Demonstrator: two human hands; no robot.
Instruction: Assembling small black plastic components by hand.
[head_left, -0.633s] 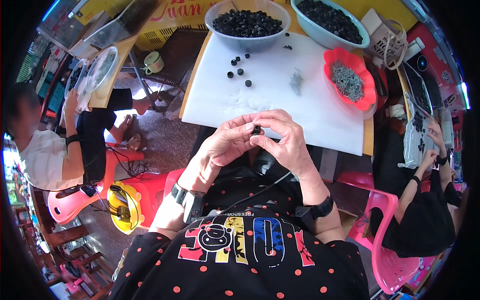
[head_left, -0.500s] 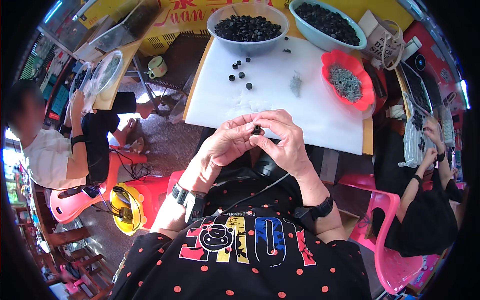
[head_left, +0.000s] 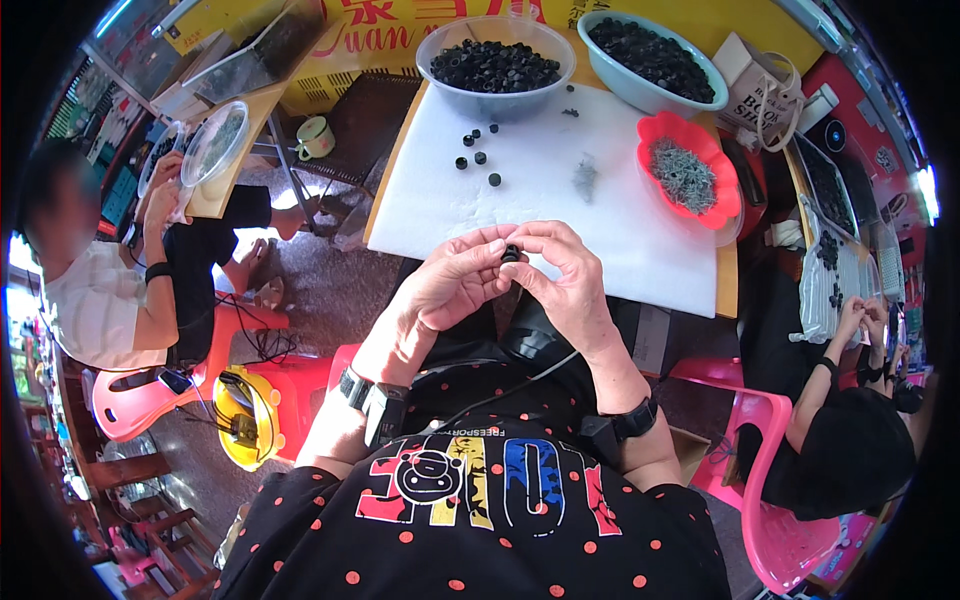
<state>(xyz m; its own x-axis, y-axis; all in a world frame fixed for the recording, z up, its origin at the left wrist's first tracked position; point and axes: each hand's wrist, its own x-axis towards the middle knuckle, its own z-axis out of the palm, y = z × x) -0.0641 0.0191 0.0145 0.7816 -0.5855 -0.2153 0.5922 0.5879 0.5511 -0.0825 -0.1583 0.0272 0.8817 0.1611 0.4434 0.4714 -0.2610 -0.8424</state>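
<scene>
A small round black plastic cap point(head_left: 511, 253) is pinched between my two hands, just off the table's near edge. Thumb and fingertips of my left hand point(head_left: 450, 280) close on its left side. From the right, my right hand point(head_left: 566, 287) grips it with thumb and forefinger; the fingers cover part of it. Several similar loose caps point(head_left: 480, 158) lie on the white foam sheet point(head_left: 440, 215) beyond my hands. Farther right on the sheet is a little pile of thin grey metal pins point(head_left: 585, 180).
A clear bowl point(head_left: 430, 85) and a pale blue basin point(head_left: 640, 97), both full of black pieces, stand at the back. A red flower-shaped dish point(head_left: 650, 125) holds grey pins. Co-workers sit left point(head_left: 100, 300) and right point(head_left: 840, 440), near pink chairs point(head_left: 765, 500).
The black cap has turned slightly between my fingertips, and both hands still hold it. The right co-worker's hands have moved down and together; the left co-worker's hands have come together near the tubs.
</scene>
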